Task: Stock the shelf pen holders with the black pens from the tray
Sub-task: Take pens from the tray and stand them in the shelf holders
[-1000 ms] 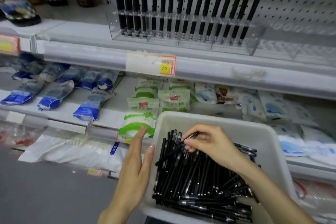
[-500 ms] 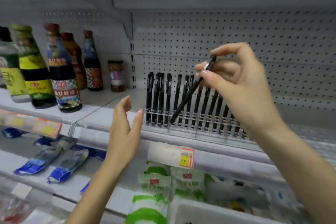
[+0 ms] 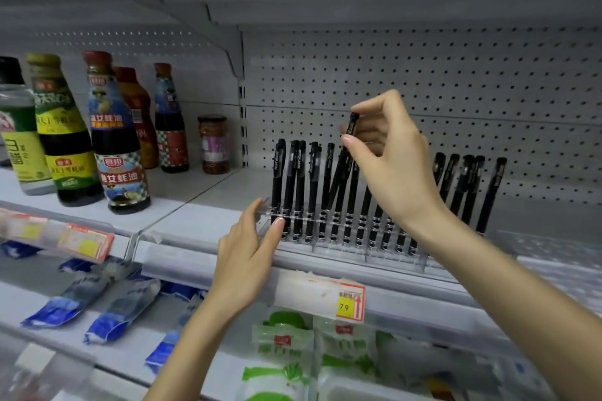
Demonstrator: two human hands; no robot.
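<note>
While right hand (image 3: 394, 172) pinches black pen (image 3: 352, 122), left hand (image 3: 244, 257) touches holder (image 3: 422, 262) straight-fingered; tag (image 3: 345, 306) reads 79

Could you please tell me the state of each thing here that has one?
Racked pens: standing, capped.
Held pen: tilted, lower end among them.
Right hand: pinches its top.
Holder: partly filled.
Left hand: fingers straight, touching its left end.
Bottles: upright, capped.
Jar: upright, lidded.

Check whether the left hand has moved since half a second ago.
Yes. The left hand moved right, toward the clear pen holder: it was short of the holder's left end then, and now touches that end.
</note>
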